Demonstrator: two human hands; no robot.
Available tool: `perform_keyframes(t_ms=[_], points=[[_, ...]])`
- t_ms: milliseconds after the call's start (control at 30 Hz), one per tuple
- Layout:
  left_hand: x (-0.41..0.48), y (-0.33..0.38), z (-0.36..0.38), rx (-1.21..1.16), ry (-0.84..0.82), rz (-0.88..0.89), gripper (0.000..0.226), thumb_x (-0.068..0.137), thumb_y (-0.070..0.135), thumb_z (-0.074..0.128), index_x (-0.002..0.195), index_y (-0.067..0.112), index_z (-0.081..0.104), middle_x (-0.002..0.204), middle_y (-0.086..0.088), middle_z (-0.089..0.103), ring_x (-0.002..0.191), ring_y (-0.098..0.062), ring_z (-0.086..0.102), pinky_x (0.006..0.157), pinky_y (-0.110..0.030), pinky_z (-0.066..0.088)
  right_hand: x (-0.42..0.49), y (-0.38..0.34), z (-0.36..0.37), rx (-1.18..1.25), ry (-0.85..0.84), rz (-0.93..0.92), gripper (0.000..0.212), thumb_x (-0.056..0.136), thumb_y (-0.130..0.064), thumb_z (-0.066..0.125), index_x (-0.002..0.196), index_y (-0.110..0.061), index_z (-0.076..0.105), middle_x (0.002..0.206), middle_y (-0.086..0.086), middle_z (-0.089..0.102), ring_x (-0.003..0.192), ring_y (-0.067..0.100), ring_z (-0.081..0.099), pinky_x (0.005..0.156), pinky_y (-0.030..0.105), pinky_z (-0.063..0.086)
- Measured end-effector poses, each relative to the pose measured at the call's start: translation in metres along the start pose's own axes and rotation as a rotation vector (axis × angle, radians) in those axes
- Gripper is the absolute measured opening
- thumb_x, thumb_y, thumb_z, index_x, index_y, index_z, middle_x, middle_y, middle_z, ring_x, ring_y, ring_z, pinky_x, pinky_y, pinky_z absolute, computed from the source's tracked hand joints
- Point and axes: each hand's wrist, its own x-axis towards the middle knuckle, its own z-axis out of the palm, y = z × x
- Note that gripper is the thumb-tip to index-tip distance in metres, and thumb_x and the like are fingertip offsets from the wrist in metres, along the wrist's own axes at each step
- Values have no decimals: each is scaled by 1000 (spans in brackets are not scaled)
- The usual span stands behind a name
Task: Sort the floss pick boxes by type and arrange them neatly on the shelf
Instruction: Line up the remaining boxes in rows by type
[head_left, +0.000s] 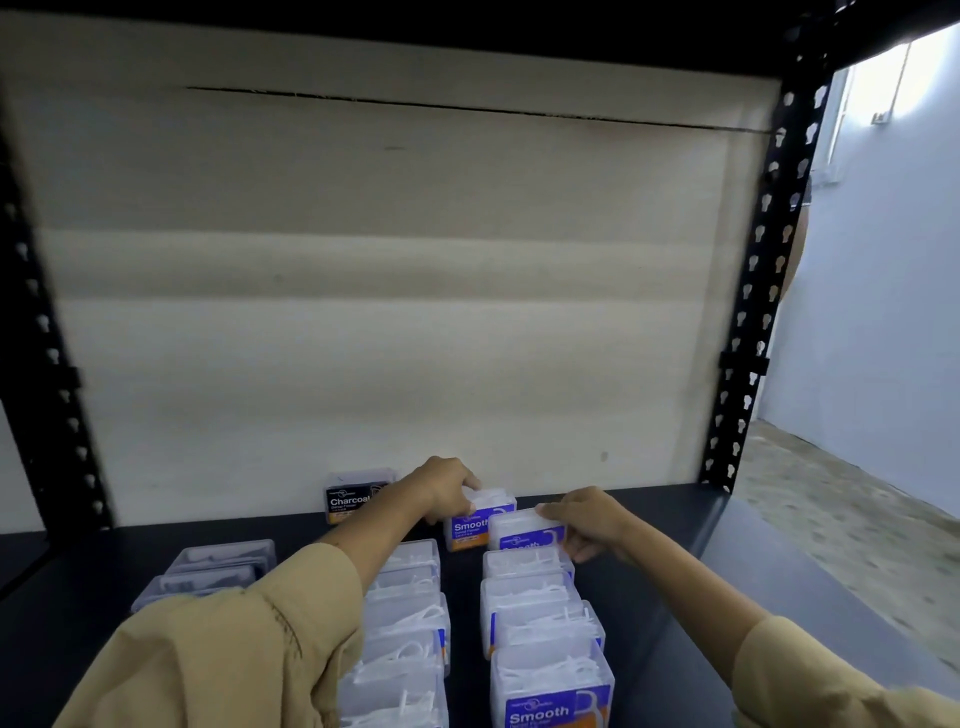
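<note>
- Landmark: the Charcoal box (355, 497), upright against the back panel (395, 291) on the dark shelf (691, 571). All positions below are given relative to it.
- Just right of the Charcoal box, at the back: a Smooth box (475, 522) under the left hand (448, 491). Fingers are curled over its top and clamped on it; thumb side is hidden.
- Further right, touching or nearly touching that box: a second Smooth box (524, 531), tilted slightly. The right hand (587, 519) has its fingertips pressed on the lid and right edge, closed on the box.
- Forward of the Charcoal box, toward the camera: two Smooth rows (540, 623), boxes packed front to back, with a narrow dark gap between the rows.
- Forward and left of the Charcoal box: a few grey-lidded boxes (218, 569). Type unreadable here; probably charcoal.
- Risk: the two held boxes sit side by side; pushing one in skewed could jam its corner on the other and leave the row head crooked.
- Risk: the left sleeve (249, 644) drapes over the left Smooth row and close to the grey-lidded boxes. Drawing that arm back carelessly could drag or tip them.
- Risk: the left forearm passes just beside the Charcoal box; a sideways sweep could knock it flat.
- Risk: smooth clear lids with a top-only grip may slip if lifted rather than slid.
</note>
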Motion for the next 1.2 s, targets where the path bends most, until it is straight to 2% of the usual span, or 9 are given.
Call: perform_keyframes(t_ms=[167,367,500,600,767,867,1000,1100,1200], points=[[5,9,2,-90,-60,11,50,89,2,46,133,23,54,120,-17,62,79,-24,58,55,-23,50,-6,-4,0,-11,-62,3,28,89,-33,58,100,-7,64,66,3,67,56,14,63,61,28,57],[8,17,5,-110,-94,16,51,90,-2,42,132,24,55,102,-14,60,81,-25,59,63,-25,54,-13,-7,-4,-42,-84,-5,19,91,-28,56,98,-11,61,72,3,68,57,13,63,61,25,56],[6,23,4,-92,-123,37,53,88,-3,39,132,24,54,123,-17,61,82,-24,60,62,-24,53,-16,-7,-6,-70,-105,-13,14,89,-28,58,90,-15,61,69,2,67,55,11,62,59,24,55],[2,25,3,-77,-151,48,52,88,-2,38,129,25,56,124,-18,61,81,-22,58,64,-24,52,-20,-6,-7,-82,-124,-24,12,88,-27,58,81,-18,59,65,0,65,54,10,62,58,23,54],[-1,26,4,-42,-171,89,47,88,3,45,126,27,57,123,-18,62,77,-19,55,60,-24,47,-24,-8,-9,-101,-133,-16,10,89,-26,57,85,-17,60,66,1,67,55,11,64,58,23,53],[-3,25,5,-56,-142,105,49,87,1,43,125,27,59,125,-14,62,84,-21,55,66,-25,47,-27,-10,-9,-143,-125,-13,12,90,-27,55,88,-16,60,69,1,67,59,11,63,58,22,53],[-12,16,3,-72,-36,132,44,91,5,44,130,22,57,129,-7,59,119,-22,54,98,-25,40,-23,-18,-7,-272,66,-97,22,88,-29,57,104,-14,59,88,3,64,64,13,54,51,21,47],[-19,-2,-9,-75,82,119,45,88,6,45,126,26,59,122,-4,61,115,-23,55,102,-32,44,-18,-35,-2,-336,171,-223,27,87,-30,60,109,-14,61,95,5,64,62,12,52,57,22,44],[-26,-28,-26,-48,181,90,44,87,8,47,125,27,59,120,-2,61,111,-22,56,98,-39,48,-13,-54,10,-351,155,-304,25,88,-28,59,110,-15,61,93,1,60,76,15,54,62,19,40]])
